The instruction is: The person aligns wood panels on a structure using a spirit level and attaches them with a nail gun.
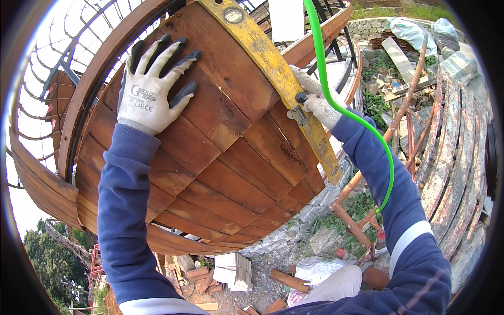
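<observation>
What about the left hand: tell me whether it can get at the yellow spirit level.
Probably yes: the gloved left hand lies spread on the brown wooden planks, seemingly holding nothing, and only plank surface shows between it and the yellow spirit level.

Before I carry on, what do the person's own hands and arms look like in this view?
The left hand wears a whitish work glove with black-coated fingers and dark print on its back. The right hand wears a similar pale glove, one dark tip showing. Both sleeves are navy blue, each with a whitish band toward the elbow.
</observation>
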Action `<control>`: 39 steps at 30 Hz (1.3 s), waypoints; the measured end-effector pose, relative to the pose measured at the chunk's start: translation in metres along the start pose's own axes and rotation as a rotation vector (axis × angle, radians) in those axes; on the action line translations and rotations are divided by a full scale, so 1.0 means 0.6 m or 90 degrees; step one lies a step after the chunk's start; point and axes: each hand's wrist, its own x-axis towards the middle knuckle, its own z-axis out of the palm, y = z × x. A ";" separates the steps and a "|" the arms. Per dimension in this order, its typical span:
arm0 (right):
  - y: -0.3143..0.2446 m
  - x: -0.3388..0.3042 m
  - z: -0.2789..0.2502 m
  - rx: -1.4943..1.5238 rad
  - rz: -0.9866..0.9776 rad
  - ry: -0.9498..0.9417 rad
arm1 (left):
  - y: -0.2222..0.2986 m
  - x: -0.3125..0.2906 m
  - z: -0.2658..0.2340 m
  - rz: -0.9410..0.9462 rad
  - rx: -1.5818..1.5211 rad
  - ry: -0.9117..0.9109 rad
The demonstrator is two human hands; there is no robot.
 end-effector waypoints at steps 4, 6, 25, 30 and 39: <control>-0.003 -0.001 0.005 -0.021 -0.063 -0.012 | -0.001 0.001 -0.001 0.004 0.014 0.011; -0.001 0.000 0.005 -0.016 -0.033 0.007 | 0.000 0.001 0.000 0.008 0.034 0.018; 0.025 0.005 -0.013 0.071 0.009 -0.001 | 0.000 0.002 -0.002 0.005 -0.020 0.008; 0.029 0.008 -0.018 0.034 -0.020 0.001 | 0.000 0.000 -0.001 0.003 -0.021 0.008; 0.023 0.010 -0.016 0.040 -0.001 0.012 | -0.001 -0.001 0.002 0.006 -0.009 0.017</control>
